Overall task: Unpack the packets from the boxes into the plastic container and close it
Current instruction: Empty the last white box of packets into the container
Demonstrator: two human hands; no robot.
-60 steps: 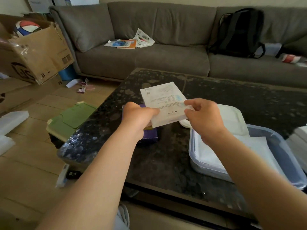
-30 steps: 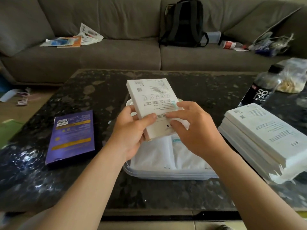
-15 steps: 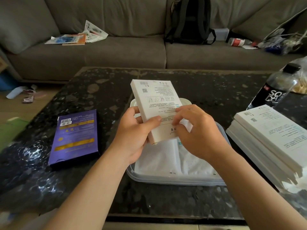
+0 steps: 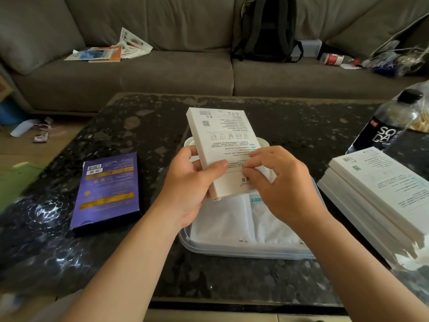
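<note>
Your left hand (image 4: 188, 189) grips the flat white printed cardboard box (image 4: 222, 140) at centre frame, thumb across its face, fingers curled behind its left edge. Your right hand (image 4: 285, 187) pinches the box's lower right end, fingertips bent onto it. The box tilts above the clear rectangular plastic container (image 4: 243, 252), which holds white packets (image 4: 222, 219) on the dark speckled table (image 4: 151, 126). A stack of white boxes (image 4: 376, 194) lies at right — a flat purple box (image 4: 108, 189) at left.
</note>
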